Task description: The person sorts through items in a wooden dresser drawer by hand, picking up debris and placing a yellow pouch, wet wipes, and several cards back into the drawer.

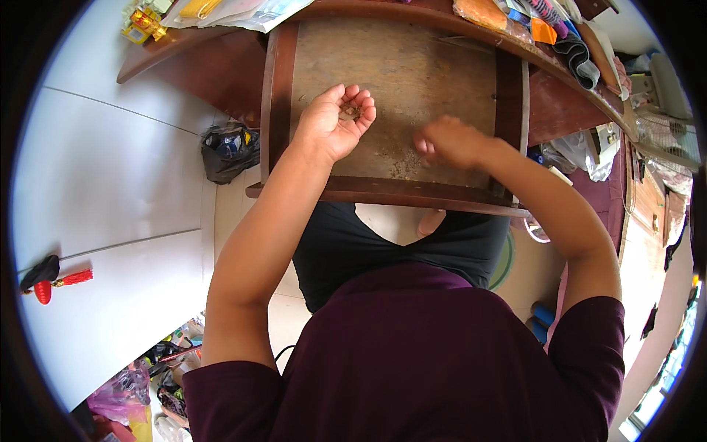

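A pulled-out wooden drawer lies in front of me, its brown bottom board worn and stained. Over its left half my left hand is cupped palm up, fingers curled around a small heap of brownish debris. Loose gritty debris is scattered on the drawer bottom toward its front edge. Just above and right of that grit is my right hand, knuckles up with the fingers bent. Motion blurs those fingers, so whether they pinch anything cannot be made out.
The desk top beyond the drawer carries packets, pouches and cloth items. A black plastic bag hangs left of the drawer. My legs are under its front edge. At the right are a fan and a white plastic bag.
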Motion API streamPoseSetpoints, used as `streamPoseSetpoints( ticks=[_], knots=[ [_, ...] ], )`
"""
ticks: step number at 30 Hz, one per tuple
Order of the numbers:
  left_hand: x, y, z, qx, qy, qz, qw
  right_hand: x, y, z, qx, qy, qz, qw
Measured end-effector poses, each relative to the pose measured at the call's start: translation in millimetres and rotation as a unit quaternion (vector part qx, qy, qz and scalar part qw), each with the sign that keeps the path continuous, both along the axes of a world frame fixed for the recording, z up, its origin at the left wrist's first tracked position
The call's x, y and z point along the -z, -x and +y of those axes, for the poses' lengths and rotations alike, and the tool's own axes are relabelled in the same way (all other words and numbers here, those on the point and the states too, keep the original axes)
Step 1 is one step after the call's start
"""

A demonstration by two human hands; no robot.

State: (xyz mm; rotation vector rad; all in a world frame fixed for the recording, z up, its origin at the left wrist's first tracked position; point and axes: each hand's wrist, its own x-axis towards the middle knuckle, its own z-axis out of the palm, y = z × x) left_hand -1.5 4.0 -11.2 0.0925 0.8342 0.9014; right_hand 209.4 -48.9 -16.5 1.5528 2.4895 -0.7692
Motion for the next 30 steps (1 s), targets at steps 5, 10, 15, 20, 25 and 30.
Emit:
streamPoseSetpoints(
  ticks=[5,10,15,20,25,30],
  knots=[
    [-7.2,-1.4,1.3,-0.015,-0.003,-0.013,1.000,23.8,20.6,1.1,0.000,0.123,0.105,0.987],
    [-8.2,6.4,0.0,-0.023,-0.001,-0.015,1.000,-1.4,22.6,16.3,0.055,0.089,0.177,0.979],
    [-7.4,4.5,2.1,-0.040,-0.001,-0.009,0.999,31.6,21.7,22.8,-0.016,-0.210,0.113,0.971],
    [-6.5,7.0,1.8,-0.034,-0.009,-0.006,0.999,29.4,36.1,-0.3,-0.101,-0.048,0.109,0.988],
    [-2.5,6.4,2.0,-0.033,-0.010,-0.016,0.999,15.1,42.2,5.9,-0.142,-0.023,0.111,0.983],
    [-6.0,3.4,-1.5,-0.031,-0.009,-0.013,0.999,19.1,45.0,5.9,-0.231,0.016,0.111,0.966]
  ],
)
